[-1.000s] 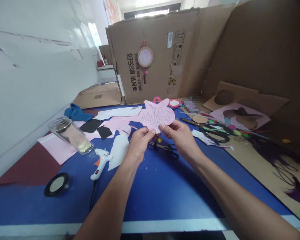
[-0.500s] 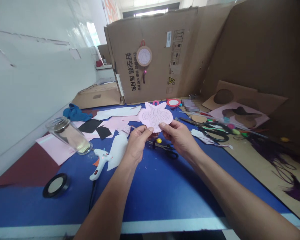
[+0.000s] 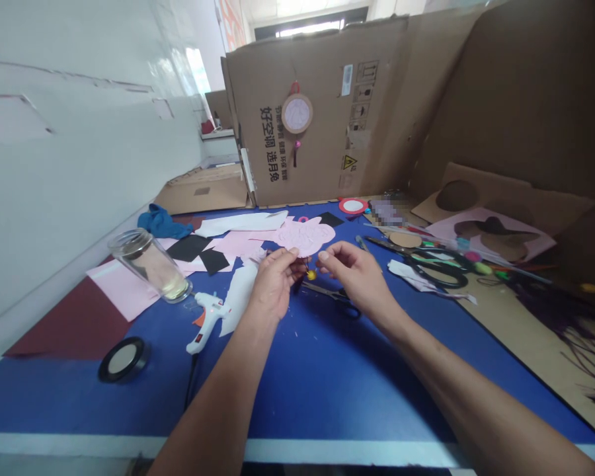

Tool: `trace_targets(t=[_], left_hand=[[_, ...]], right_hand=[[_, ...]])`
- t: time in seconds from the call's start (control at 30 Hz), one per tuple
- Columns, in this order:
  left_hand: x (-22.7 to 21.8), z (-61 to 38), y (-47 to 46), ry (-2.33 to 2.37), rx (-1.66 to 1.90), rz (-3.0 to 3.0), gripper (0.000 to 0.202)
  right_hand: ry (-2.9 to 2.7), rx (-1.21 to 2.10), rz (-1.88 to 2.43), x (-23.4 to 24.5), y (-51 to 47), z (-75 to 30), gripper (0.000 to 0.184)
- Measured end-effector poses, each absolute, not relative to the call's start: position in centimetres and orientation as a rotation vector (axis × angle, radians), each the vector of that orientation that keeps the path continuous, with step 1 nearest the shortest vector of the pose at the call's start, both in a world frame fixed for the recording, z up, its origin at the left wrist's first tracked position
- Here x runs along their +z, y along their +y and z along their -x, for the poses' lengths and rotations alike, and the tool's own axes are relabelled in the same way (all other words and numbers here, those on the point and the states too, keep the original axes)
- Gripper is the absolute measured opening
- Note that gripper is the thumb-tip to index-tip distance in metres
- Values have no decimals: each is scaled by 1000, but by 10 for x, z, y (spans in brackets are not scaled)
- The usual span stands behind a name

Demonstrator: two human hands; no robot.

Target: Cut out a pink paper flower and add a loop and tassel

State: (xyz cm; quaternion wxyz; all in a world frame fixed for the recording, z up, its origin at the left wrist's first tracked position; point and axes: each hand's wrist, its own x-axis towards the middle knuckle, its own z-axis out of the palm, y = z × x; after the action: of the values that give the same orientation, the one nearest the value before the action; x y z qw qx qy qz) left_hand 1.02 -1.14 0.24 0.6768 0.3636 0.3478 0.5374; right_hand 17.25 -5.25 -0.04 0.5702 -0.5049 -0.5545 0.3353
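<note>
My left hand (image 3: 272, 281) pinches the lower left edge of a pink cloud-shaped paper ornament (image 3: 305, 237) with raised lines on its face. A pink ring sits at its top, and a small yellow bead (image 3: 311, 274) hangs on a dark cord below it. My right hand (image 3: 354, 274) is apart from the ornament, just right of the bead. Its thumb and forefinger are drawn together; anything between them is too small to make out. Under the hands, small black-handled scissors (image 3: 334, 294) lie on the blue table (image 3: 297, 390).
At left are a white glue gun (image 3: 205, 320), a glass jar (image 3: 151, 264), a black tape roll (image 3: 123, 359) and paper scraps. Large scissors (image 3: 421, 258) and beads lie at right. A cardboard panel (image 3: 327, 145) with a hanging round ornament stands behind.
My right hand has let go of the ornament and moved slightly right and down. The ornament has tipped flatter in my left hand. The whole view has shifted a little.
</note>
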Motion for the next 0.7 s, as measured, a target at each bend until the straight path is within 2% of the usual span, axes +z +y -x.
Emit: trace_targets(t=[0.07,0.13,0.43,0.7], left_hand=[[2,-9,-10,790,1227,-789,28],[2,-8,-10,772,1254,-776,26],[2,-12,-13,725,1274,-810,29],[1,-13,-13,731,1320,-855,27]], right_hand=[[-1359,607,1244,-1,-56,-170,27],[-1416,570,1251,-4,-57,-167,22],[-1373,773,1148,-25,-52,-158,35],[-1288,1052,984,-16,-56,-152,40]])
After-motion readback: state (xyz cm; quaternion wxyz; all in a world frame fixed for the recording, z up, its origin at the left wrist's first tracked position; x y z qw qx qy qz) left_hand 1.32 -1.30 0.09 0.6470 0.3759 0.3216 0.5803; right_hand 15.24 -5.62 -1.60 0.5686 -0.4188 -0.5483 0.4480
